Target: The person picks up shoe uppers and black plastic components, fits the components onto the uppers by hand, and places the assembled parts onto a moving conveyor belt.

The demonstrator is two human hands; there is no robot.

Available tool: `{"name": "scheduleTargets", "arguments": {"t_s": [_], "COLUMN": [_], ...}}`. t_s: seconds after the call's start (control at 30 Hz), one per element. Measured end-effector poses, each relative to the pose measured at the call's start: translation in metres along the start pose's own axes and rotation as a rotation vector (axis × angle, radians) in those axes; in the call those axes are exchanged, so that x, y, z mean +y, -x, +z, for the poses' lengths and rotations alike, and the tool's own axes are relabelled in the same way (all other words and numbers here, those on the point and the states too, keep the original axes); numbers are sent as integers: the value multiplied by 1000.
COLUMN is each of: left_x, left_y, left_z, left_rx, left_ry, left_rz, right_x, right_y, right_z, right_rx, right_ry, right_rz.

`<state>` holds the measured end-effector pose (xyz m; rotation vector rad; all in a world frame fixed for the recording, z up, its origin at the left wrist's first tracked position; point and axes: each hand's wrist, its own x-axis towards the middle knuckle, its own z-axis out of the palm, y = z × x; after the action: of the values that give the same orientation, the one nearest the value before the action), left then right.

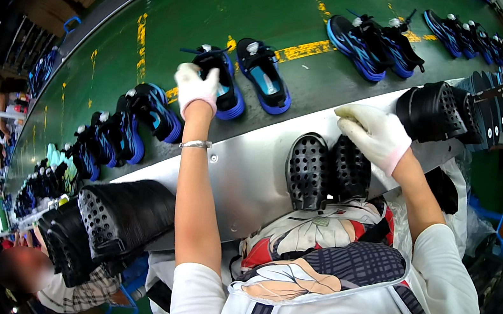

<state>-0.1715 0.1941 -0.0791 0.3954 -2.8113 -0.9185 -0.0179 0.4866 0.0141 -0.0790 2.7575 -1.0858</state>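
A white glove covers my left hand (195, 88), beside the near left side of a black shoe (229, 93) with a blue-violet sole. Its thumb stands apart from the fingers, and nothing shows between them. A matching shoe (266, 82) sits just to the right, with pale crumpled stuffing at its tongue and a light blue inside. My right hand (373, 134), also gloved, hovers above the metal ledge with its fingers stretched leftward and nothing visible in them. Below it stand two black perforated toe-shaped shells (306, 171), the right one partly behind the hand.
Along the green conveyor belt (188, 13) stand more shoes, at left (155, 111) and right (360, 47). Nested black shells lie on the metal ledge (225, 160), one stack at left (128, 213), another at right (434, 112). Other people work on both sides.
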Motion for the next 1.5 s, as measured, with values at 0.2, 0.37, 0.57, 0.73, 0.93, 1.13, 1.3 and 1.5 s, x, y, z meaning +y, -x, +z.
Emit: {"name": "scheduleTargets", "arguments": {"t_s": [0.2, 0.37, 0.57, 0.73, 0.93, 1.13, 1.3, 1.5], "left_x": [-19, -45, -51, -37, -43, -9, 19, 22], "left_y": [-8, -40, -36, -28, -24, 29, 76, 91], "left_z": [20, 13, 23, 27, 21, 7, 26, 47], "left_rx": [66, -511, -432, -395, -313, 132, -146, -192], "left_ry": [227, 122, 10, -130, -158, -377, 62, -161], "left_rz": [23, 121, 96, 65, 116, 178, 610, 548], "right_x": [30, 37, 47, 43, 26, 32, 53, 53], "right_y": [21, 24, 32, 47, 75, 98, 103, 101], "right_z": [-5, -7, -17, -21, -10, 12, 14, 19], "right_rx": [129, 124, 178, 149, -46, 21, 147, 101], "right_ry": [18, -27, -44, -38, 21, 175, 209, 243], "right_rz": [-44, -17, 101, 97, -153, -236, -298, -351]}}
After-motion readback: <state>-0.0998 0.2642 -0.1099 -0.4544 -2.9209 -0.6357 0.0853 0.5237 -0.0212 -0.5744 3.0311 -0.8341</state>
